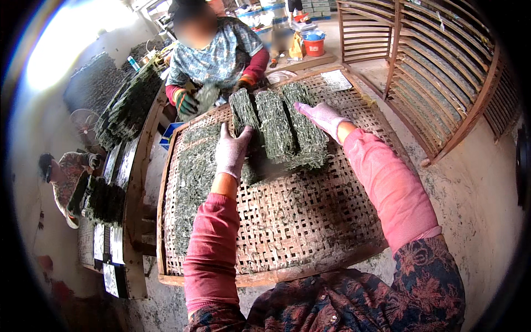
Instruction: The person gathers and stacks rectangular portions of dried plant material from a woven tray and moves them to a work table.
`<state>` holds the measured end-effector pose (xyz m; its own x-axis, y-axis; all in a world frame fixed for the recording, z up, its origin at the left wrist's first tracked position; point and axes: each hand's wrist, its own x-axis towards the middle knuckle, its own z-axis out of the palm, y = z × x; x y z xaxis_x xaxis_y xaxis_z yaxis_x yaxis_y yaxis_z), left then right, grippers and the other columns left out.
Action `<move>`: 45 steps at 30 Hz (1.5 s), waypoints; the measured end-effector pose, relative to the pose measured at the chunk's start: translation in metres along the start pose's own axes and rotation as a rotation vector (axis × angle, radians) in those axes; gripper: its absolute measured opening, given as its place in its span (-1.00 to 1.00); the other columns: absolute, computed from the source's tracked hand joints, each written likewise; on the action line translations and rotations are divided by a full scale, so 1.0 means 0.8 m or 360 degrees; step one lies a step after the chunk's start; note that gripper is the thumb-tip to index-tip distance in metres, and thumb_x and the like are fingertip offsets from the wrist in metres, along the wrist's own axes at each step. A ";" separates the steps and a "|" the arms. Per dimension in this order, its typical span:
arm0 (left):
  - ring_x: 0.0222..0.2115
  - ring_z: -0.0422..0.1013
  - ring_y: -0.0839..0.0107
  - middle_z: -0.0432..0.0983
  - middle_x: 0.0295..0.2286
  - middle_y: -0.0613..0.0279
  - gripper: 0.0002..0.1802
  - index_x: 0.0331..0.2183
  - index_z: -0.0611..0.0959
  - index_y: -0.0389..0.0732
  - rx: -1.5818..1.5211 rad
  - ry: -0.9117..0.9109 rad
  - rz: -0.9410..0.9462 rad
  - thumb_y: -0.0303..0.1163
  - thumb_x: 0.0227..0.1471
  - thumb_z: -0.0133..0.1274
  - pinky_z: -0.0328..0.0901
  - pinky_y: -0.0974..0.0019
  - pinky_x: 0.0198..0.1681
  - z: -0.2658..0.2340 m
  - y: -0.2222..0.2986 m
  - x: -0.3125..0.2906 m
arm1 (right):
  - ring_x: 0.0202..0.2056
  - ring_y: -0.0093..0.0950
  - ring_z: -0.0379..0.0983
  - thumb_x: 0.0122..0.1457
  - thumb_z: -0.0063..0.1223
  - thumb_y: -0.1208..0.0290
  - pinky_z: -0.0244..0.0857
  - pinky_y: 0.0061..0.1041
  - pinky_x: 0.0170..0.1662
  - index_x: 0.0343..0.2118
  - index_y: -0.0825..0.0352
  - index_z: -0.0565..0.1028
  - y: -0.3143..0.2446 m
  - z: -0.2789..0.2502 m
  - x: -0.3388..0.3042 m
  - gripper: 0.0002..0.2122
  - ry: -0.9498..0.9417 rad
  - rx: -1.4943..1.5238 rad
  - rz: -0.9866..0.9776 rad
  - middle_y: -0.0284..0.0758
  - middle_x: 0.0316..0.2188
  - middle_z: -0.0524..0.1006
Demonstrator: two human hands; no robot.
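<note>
Three long, dark green fibrous slabs that look like dried seaweed (pixel 275 124) lie side by side over the far half of a woven tray (pixel 287 232). In a pale knitted glove, my left hand (pixel 231 150) grips the row at its left edge, the thumb against the nearest slab. My right hand (pixel 323 117), gloved alike, holds the right slab's outer side, fingers stretched toward its far end. The slabs' undersides are hidden, and their near edge is partly blurred. Left of my left hand, a flat seaweed sheet (pixel 193 191) lies on the tray.
Across the tray, a co-worker in striped gloves (pixel 187 103) handles a pale green bundle. Slatted wooden racks (pixel 437 72) stand at right. Dark seaweed stacks (pixel 130 105) line a bench at left, where another person (pixel 69 171) works. A red bucket (pixel 314 45) stands behind.
</note>
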<state>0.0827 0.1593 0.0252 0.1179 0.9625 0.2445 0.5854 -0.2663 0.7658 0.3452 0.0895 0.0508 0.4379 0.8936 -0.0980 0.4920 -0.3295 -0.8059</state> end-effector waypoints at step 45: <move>0.12 0.14 -0.08 0.13 0.09 -0.30 0.15 0.15 0.18 -0.45 0.0132 0.0237 0.0741 0.03 -0.28 0.38 0.06 0.06 0.21 0.009 -0.056 -0.130 | -0.18 -0.20 0.47 0.12 -0.13 -0.07 0.25 -0.26 -0.11 -0.19 0.57 0.49 0.016 0.003 0.018 -0.39 -0.0290 -0.0073 -0.0167 0.06 -0.27 0.55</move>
<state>0.0499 0.0712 -0.0389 0.2697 0.7226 0.6365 0.5602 -0.6554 0.5066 0.3559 0.0991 0.0376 0.2411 0.9627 -0.1225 0.5633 -0.2416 -0.7902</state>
